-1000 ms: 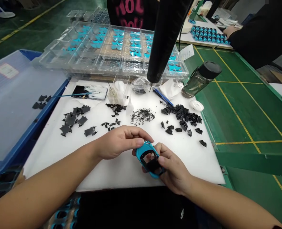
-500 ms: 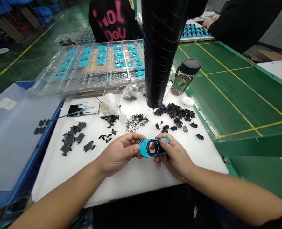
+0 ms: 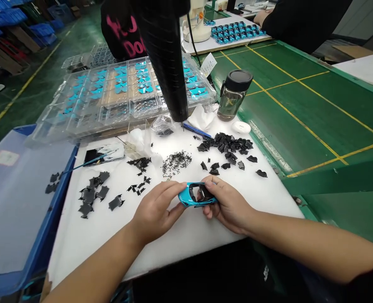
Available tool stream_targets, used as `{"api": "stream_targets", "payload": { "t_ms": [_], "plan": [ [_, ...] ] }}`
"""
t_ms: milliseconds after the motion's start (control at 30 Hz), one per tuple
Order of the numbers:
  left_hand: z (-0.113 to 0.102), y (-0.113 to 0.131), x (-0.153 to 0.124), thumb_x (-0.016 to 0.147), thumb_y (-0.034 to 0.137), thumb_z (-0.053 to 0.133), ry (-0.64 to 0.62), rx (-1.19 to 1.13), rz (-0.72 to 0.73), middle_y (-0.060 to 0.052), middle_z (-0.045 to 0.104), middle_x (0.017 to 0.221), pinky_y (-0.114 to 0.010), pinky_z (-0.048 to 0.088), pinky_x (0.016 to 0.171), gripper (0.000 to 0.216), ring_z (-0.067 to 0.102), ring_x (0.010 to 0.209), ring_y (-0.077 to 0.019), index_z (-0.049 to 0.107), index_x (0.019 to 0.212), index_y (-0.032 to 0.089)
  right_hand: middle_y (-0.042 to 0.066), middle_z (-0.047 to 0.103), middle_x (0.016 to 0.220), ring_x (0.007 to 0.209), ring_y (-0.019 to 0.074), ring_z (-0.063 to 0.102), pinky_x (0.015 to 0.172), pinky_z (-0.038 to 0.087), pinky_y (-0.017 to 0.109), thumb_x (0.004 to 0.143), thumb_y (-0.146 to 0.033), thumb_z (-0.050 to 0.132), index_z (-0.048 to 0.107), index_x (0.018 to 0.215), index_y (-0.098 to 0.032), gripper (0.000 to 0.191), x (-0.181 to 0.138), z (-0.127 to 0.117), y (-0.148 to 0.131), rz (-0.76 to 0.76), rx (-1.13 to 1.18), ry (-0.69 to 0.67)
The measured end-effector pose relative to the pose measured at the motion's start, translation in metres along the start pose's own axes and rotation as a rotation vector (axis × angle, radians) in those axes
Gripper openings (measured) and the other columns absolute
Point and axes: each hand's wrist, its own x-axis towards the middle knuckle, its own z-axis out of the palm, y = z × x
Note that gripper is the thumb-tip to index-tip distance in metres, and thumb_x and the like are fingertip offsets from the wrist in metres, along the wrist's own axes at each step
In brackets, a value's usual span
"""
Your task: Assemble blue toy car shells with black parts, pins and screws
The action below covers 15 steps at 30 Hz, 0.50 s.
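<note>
A blue toy car body (image 3: 188, 194) with a black interior is held level between my two hands, above the white work board (image 3: 161, 256). My left hand (image 3: 157, 206) pinches its left end between thumb and fingers. My right hand (image 3: 226, 202) grips the other end, thumb on top and fingers curled underneath. Just beyond the car lies a scatter of tiny black screws (image 3: 176, 163). Small black plastic parts (image 3: 227, 145) are heaped to the right of them. Flat black plates (image 3: 91, 193) lie on the left side of the board.
A black electric screwdriver (image 3: 170, 63) hangs over the board. Behind stand clear trays (image 3: 94, 101) of blue parts and a lidded bottle (image 3: 235, 94). A blue bin (image 3: 31, 261) is at left. Co-workers sit beyond, near rows of blue car bodies (image 3: 237, 31).
The view has shifted, so the screwdriver appears farther left and higher. My left fingers have straightened along the car's end, and the car is slightly tilted. Both hands keep hold of it.
</note>
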Motion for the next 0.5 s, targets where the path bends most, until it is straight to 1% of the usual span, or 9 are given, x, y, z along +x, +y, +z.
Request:
{"api": "stream_targets", "payload": {
  "t_ms": [33, 100, 233, 400, 500],
  "plan": [
    [0.0000, -0.0001, -0.0005, 0.078, 0.005, 0.070, 0.028, 0.116, 0.085, -0.012, 0.065, 0.102, -0.031, 0.055, 0.079, 0.052, 0.062, 0.093, -0.0188, 0.052, 0.126, 0.013, -0.001, 0.063, 0.069, 0.047, 0.0087, 0.058, 0.045, 0.049, 0.016, 0.090, -0.046, 0.066, 0.047, 0.092, -0.019, 0.034, -0.0002, -0.0001, 0.0010, 0.010, -0.015, -0.013],
    [-0.0008, 0.0002, -0.0017, 0.078, 0.007, 0.071, 0.052, 0.254, 0.187, -0.011, 0.067, 0.092, -0.031, 0.054, 0.069, 0.047, 0.062, 0.082, -0.0187, 0.052, 0.121, 0.010, -0.001, 0.062, 0.064, 0.046, 0.0093, 0.058, 0.043, 0.048, 0.016, 0.089, -0.047, 0.067, 0.047, 0.091, -0.019, 0.035, -0.0009, 0.0002, 0.0031, 0.029, -0.044, -0.029],
    [-0.0045, 0.0027, -0.0035, 0.080, 0.012, 0.070, 0.049, 0.393, 0.336, -0.011, 0.068, 0.083, -0.033, 0.053, 0.062, 0.037, 0.063, 0.072, -0.0200, 0.052, 0.112, 0.010, -0.002, 0.061, 0.060, 0.043, 0.0091, 0.056, 0.039, 0.046, 0.015, 0.087, -0.049, 0.068, 0.048, 0.090, -0.019, 0.036, -0.0024, 0.0018, 0.0047, 0.060, -0.064, -0.022],
    [-0.0065, 0.0052, -0.0037, 0.082, 0.012, 0.067, 0.037, 0.484, 0.397, -0.015, 0.070, 0.083, -0.033, 0.053, 0.059, 0.027, 0.065, 0.069, -0.0217, 0.052, 0.104, 0.010, -0.002, 0.061, 0.063, 0.042, 0.0074, 0.055, 0.038, 0.046, 0.013, 0.083, -0.048, 0.072, 0.049, 0.086, -0.018, 0.038, -0.0031, 0.0030, 0.0027, 0.098, -0.021, 0.017],
    [-0.0055, 0.0049, -0.0052, 0.082, 0.012, 0.067, 0.028, 0.519, 0.411, -0.017, 0.071, 0.085, -0.035, 0.054, 0.059, 0.028, 0.067, 0.071, -0.0234, 0.052, 0.105, 0.009, -0.002, 0.061, 0.064, 0.043, 0.0070, 0.055, 0.038, 0.046, 0.013, 0.083, -0.046, 0.073, 0.049, 0.084, -0.018, 0.038, -0.0026, 0.0033, 0.0020, 0.095, -0.002, 0.018]
  ]
}}
